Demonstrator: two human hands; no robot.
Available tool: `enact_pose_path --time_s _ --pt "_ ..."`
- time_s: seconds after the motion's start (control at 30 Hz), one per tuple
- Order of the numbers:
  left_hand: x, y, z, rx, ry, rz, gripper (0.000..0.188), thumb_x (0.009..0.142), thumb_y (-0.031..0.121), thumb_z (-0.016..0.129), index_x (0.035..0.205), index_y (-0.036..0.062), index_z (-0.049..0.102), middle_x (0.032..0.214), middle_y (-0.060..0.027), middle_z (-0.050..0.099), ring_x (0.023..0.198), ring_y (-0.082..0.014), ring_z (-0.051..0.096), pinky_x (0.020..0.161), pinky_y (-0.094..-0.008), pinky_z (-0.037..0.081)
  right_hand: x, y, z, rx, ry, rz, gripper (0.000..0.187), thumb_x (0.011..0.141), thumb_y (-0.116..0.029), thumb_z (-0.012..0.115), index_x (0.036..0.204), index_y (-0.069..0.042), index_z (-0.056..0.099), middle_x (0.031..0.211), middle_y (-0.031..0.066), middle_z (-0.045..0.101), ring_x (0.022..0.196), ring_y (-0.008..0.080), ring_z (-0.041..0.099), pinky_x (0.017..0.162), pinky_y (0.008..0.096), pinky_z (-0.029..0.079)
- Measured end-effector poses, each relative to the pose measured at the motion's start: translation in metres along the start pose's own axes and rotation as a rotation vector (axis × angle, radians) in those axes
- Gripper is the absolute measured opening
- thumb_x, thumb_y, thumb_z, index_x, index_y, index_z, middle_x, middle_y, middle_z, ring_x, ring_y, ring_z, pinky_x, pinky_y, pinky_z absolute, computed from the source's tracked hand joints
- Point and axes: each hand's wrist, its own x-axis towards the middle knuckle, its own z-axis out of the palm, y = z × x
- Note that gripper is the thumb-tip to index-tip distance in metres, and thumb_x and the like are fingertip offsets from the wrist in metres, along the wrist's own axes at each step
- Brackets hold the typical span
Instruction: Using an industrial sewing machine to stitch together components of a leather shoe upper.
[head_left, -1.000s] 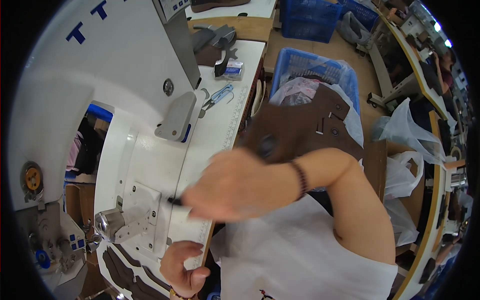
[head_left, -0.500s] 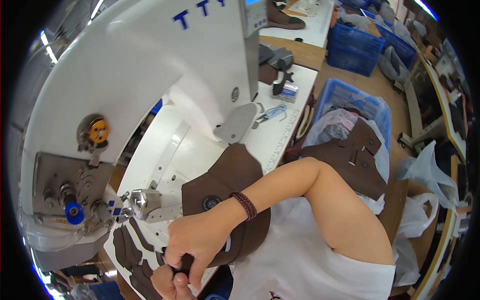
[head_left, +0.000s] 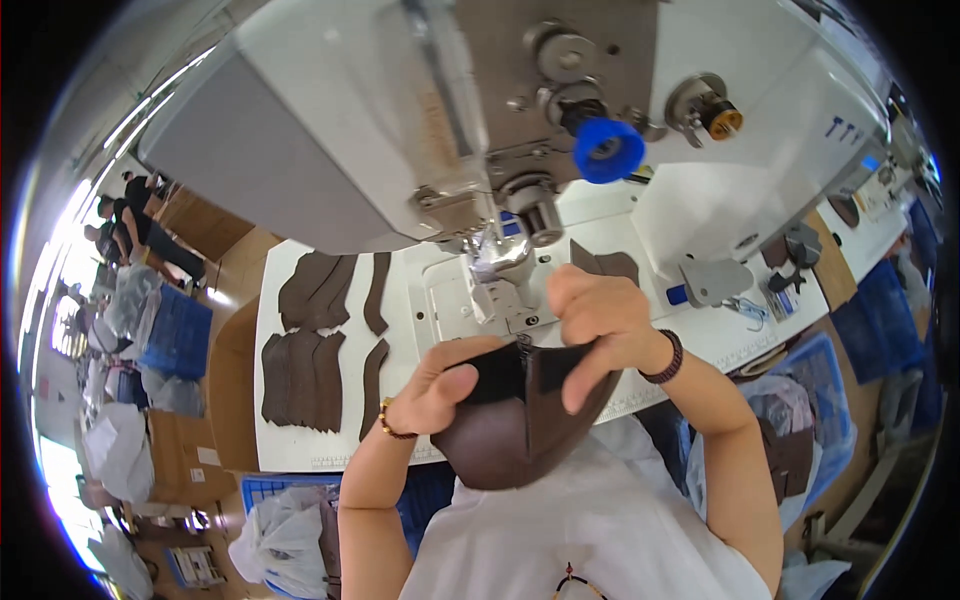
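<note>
A dark brown shoe upper (head_left: 490, 447) with a black inner side is pinched between both my hands, just in front of the sewing machine's needle area (head_left: 492, 255). On its left edge my left hand (head_left: 437, 392) is closed, thumb bent over the upper. My right hand (head_left: 604, 325) grips the opposite edge, its thumb pointing down over the brown face. A seam runs down the upper's middle between the hands. Behind my right hand another brown piece (head_left: 610, 265) lies on the white table (head_left: 400, 290).
Overlapping brown cut pieces (head_left: 302, 380) and narrow curved strips (head_left: 376, 292) lie on the left. The machine's head (head_left: 330, 130) with a blue knob (head_left: 607, 150) overhangs the table. Light-blue snips (head_left: 750, 312) rest at the right. Blue crates (head_left: 832, 390) stand beyond the table edge.
My view has swung left, from the machine's side to its front. My hands have come apart from close together and now hold the upper by two edges, inner side showing.
</note>
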Motion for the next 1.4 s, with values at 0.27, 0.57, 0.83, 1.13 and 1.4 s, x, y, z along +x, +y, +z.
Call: enact_pose_path --time_s 0.27,0.57,0.83,1.13,1.4 --pt "0.016 0.030 0.028 0.641 0.148 0.328 0.021 0.084 0.018 0.052 0.086 -0.0034 0.056 0.083 -0.0144 0.052 0.070 -0.0282 0.052 0.064 -0.0335 0.044 0.022 -0.048 -0.009 -0.471 0.063 0.252 0.044 0.064 -0.024 0.080 0.101 -0.007 0.063 0.090 0.0024 0.058 0.091 0.0207 0.045 0.080 0.0356 0.034" --pt "0.022 -0.020 0.033 0.182 0.248 0.374 0.060 0.086 0.059 0.045 0.097 -0.0006 0.043 0.083 -0.0035 0.044 0.073 -0.0082 0.039 0.064 -0.0220 0.036 0.009 -0.060 0.012 -0.777 -0.033 0.028 0.030 0.059 -0.005 0.068 0.087 0.000 0.060 0.079 0.0087 0.057 0.064 0.0241 0.054 0.054 0.0329 0.045" --pt "0.031 -0.029 0.041 0.562 0.530 0.182 0.035 0.093 0.027 0.050 0.079 -0.0048 0.056 0.054 -0.0126 0.040 0.050 -0.0154 0.042 0.049 -0.0309 0.037 0.000 -0.037 0.021 -0.836 -0.047 -0.055 0.024 0.060 -0.007 0.062 0.082 0.001 0.060 0.079 0.0088 0.057 0.069 0.0220 0.056 0.058 0.0305 0.046" --pt "0.035 -0.034 0.026 0.809 0.846 0.350 0.040 0.094 0.024 0.050 0.064 -0.0025 0.052 0.054 -0.0114 0.045 0.049 -0.0176 0.038 0.046 -0.0319 0.033 -0.014 -0.048 0.034 -0.924 -0.385 -0.291 0.006 0.072 -0.003 0.062 0.073 0.001 0.057 0.065 0.0048 0.052 0.060 0.0164 0.048 0.049 0.0268 0.037" --pt "0.024 -0.020 0.015 0.657 0.534 0.344 0.048 0.079 0.045 0.066 0.068 -0.0011 0.056 0.055 -0.0088 0.046 0.050 -0.0177 0.041 0.047 -0.0281 0.037 -0.032 -0.057 0.029 -0.571 -0.359 0.086 0.041 0.069 -0.039 0.071 0.089 -0.007 0.057 0.087 0.0058 0.054 0.079 0.0227 0.051 0.072 0.0380 0.040"
